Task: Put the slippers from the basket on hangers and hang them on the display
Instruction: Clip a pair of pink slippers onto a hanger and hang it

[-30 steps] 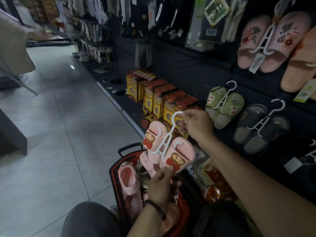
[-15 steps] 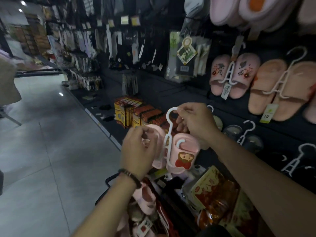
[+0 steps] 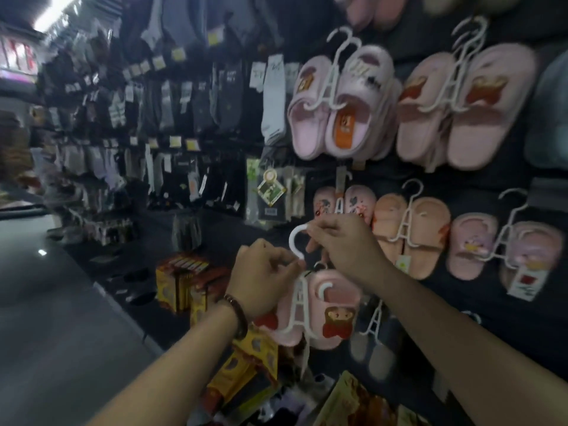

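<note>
A pair of small pink slippers [image 3: 333,312] with a cartoon figure hangs on a white hanger [image 3: 297,305], held up in front of the dark display wall [image 3: 479,186]. My right hand [image 3: 344,244] pinches the top of the hanger's hook [image 3: 295,241]. My left hand [image 3: 261,281] grips the hanger's neck just below the hook, its fingers curled and covering part of the left slipper. The basket is out of view.
Several pairs of pink and orange slippers [image 3: 412,235] hang on the wall to the right, with larger pink pairs [image 3: 341,106] above. Socks [image 3: 184,103] fill the racks at left. Yellow boxes [image 3: 181,284] and packets sit on the low shelf. Grey floor lies at left.
The view has tilted up from the basket to the wall. Both hands lifted the slipper pair higher toward the display; my left hand moved from the slippers' bottom up to the hanger's neck.
</note>
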